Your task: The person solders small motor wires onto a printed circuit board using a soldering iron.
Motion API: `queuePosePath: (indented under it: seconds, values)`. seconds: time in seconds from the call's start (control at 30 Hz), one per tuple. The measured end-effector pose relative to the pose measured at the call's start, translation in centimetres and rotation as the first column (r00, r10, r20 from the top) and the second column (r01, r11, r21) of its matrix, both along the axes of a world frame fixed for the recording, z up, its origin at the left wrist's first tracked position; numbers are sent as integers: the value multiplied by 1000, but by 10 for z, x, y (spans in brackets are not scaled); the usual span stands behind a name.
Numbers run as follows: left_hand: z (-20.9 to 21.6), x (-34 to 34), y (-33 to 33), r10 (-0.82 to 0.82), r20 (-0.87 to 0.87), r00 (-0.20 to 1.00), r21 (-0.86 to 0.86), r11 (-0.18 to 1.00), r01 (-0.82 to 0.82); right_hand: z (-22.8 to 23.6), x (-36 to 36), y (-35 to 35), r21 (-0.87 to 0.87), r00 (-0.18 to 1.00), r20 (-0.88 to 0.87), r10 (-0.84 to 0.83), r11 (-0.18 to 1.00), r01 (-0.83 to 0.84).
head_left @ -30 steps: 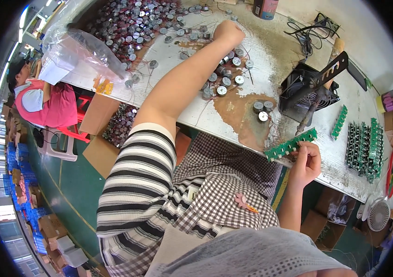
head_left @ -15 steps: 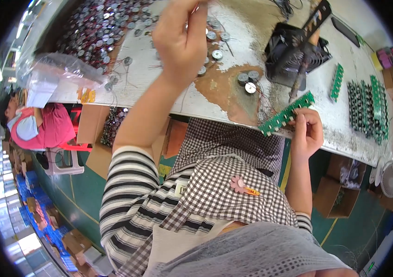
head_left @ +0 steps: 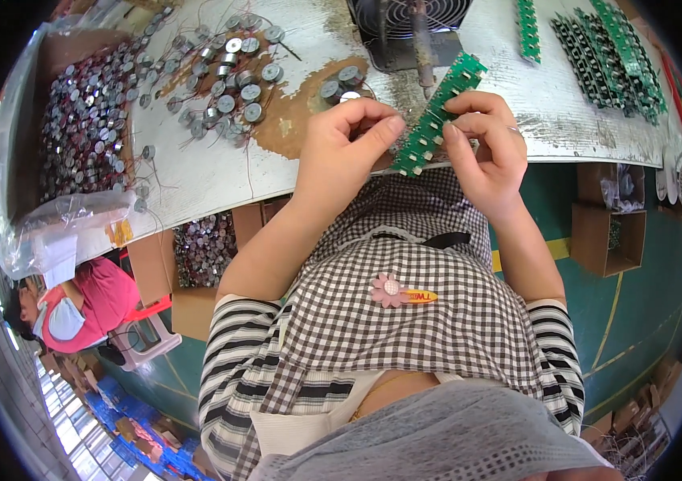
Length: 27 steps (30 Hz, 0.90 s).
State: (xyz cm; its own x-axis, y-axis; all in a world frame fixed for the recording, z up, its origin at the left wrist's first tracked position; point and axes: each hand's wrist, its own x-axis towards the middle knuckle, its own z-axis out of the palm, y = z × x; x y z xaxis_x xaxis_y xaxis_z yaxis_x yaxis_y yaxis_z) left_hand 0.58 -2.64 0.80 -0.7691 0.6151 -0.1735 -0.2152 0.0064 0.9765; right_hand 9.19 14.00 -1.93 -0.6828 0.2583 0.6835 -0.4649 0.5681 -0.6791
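Right hand (head_left: 491,148) pinches green circuit board (head_left: 441,112), upper centre of frame. Left hand (head_left: 339,151) just beside, grip pinched closed, can't tell on what. Motors (head_left: 226,104) lie upper left.

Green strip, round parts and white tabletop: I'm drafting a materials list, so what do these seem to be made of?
Green strip: probably circuit-board laminate, satin green, lined with small pale components. Round parts: likely metal, since their smooth grey faces catch bright highlights. White tabletop: perhaps painted or coated board, dull; the white is worn away to a brown patch whose material is unclear.
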Motion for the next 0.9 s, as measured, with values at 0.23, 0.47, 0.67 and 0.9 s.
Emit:
queuePosePath:
  seconds: [0.23, 0.47, 0.67, 0.9]
  values:
    - [-4, -8, 8, -61, -651, 757, -108, 994, -13, 3, 3, 2, -14, 1000, -3, 2, 1000, -2]
    - [3, -17, 17, -142, -249, 958, -37, 990, 137, 6, -4, 6, 14, 999, -48, 8, 1000, -8]
    - [2, -24, 24, -121, -284, 951, -20, 993, 120, 6, -9, 7, 21, 999, -47, -13, 1000, 14]
    - [11, -12, 19, -114, -173, 978, -93, 991, 99, 5, 0, 3, 44, 1000, -23, 1, 999, 0]
